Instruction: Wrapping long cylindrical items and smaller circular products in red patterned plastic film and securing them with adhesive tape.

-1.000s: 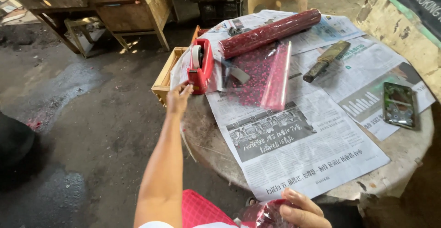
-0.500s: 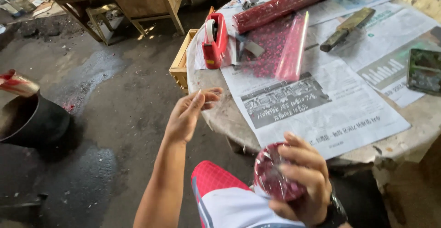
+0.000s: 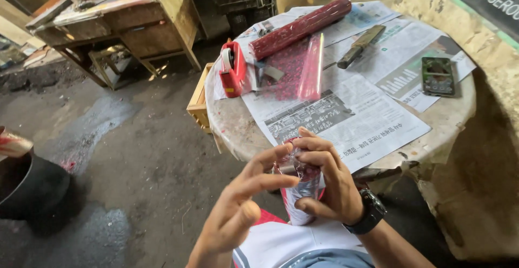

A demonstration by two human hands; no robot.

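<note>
Newspapered round table (image 3: pixel 448 116); right hand (image 3: pixel 327 184) clasps crinkly cylinder (image 3: pixel 301 189).

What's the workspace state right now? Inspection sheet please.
Surface: round table covered with newspaper.
Job's things: small cylinder in red patterned film, gripped by right hand; left hand open, fingers touching the film at its top.
Clutter: red tape dispenser, red film roll, cut film sheet, knife, phone.
Grippers: right closed on cylinder, left open.
Cables: nothing seen.
Surroundings: wooden desk, small wooden crate, dark bucket, wet concrete floor.
</note>
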